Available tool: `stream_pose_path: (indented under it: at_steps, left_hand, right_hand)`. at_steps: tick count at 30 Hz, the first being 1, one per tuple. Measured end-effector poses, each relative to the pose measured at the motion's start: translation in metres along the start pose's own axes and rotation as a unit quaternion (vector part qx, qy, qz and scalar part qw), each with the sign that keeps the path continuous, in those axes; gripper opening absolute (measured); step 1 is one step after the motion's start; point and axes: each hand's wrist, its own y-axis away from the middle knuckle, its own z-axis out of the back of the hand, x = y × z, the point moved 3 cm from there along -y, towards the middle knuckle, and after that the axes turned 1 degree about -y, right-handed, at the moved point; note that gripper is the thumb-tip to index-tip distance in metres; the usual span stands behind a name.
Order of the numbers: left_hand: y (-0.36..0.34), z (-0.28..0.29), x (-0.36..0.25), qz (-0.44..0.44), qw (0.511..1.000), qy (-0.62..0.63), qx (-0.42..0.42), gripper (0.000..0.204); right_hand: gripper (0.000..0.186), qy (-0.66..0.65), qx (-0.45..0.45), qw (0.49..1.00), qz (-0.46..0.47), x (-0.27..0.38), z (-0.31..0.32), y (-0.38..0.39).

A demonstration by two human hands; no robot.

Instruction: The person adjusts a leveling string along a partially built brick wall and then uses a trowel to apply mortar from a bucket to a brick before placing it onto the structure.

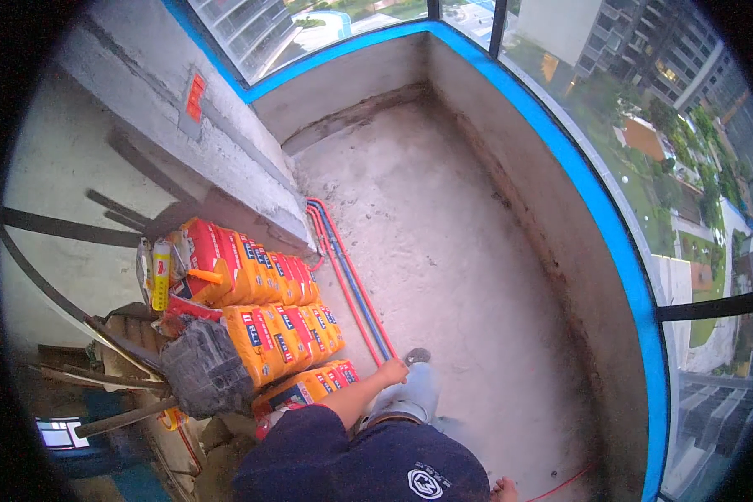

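Note:
My left hand (392, 372) hangs in front of my light blue jeans (422, 391), its fingers loosely curled, with nothing visible in them. It appears over the near end of the red and blue pipes (349, 280) that run along the floor. Of my right hand (504, 489) only a small part shows at the lower edge, beside my dark shirt; its fingers are mostly cut off. A thin red line (565, 484) lies near that hand, and I cannot tell whether they touch.
Stacked orange and red bags (272, 335) stand to my left, with a dark grey case (207, 366) and a yellow tube (161, 276) by them. A concrete pillar (184, 142) rises beyond. A low wall (552, 176) under blue-framed windows bounds the grey floor (452, 226).

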Motion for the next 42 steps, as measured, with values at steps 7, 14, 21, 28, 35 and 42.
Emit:
stream_pose_path:
  at_steps: [7,14,21,28,35,42]
  left_hand:
    - [0.021,0.032,-0.058,0.12,0.987,0.103,-0.042,0.027]
    - [0.017,-0.076,-0.093,0.373,0.895,0.206,-0.132,0.033]
    - [-0.086,-0.212,-0.25,0.391,0.9,0.187,0.029,0.022]
    - [-0.065,-0.275,-0.288,0.509,0.794,0.331,-0.028,0.033]
    - [-0.026,-0.328,-0.305,0.564,0.673,0.437,-0.198,0.042]
    - [0.012,-0.319,-0.3,0.555,0.734,0.385,0.075,0.068]
  right_hand:
    - [0.052,0.22,0.143,0.964,0.038,0.066,-0.003,-0.054]
    - [0.021,0.71,0.289,0.554,0.323,0.125,0.018,-0.286]
    - [0.022,0.737,0.218,0.586,0.257,0.296,-0.029,-0.478]
    - [0.032,0.729,0.12,0.643,0.202,0.283,-0.096,-0.669]
    - [0.027,0.636,0.073,0.702,0.313,0.228,-0.211,-0.806]
    - [0.029,0.672,-0.02,0.623,0.399,0.204,-0.262,-0.86]
